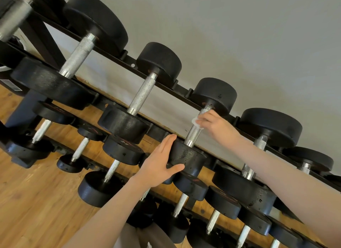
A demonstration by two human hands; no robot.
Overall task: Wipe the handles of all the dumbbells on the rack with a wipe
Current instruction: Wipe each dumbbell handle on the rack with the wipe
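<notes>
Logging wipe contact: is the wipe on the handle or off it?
On: the right hand presses the wipe against the handle.

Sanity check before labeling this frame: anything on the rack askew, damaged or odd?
Nothing stands out. The dumbbells sit seated in rows on the rack. The right hand holds the wipe against one handle, and the left hand braces that dumbbell's near head. The slant comes from the tilted head camera.
</notes>
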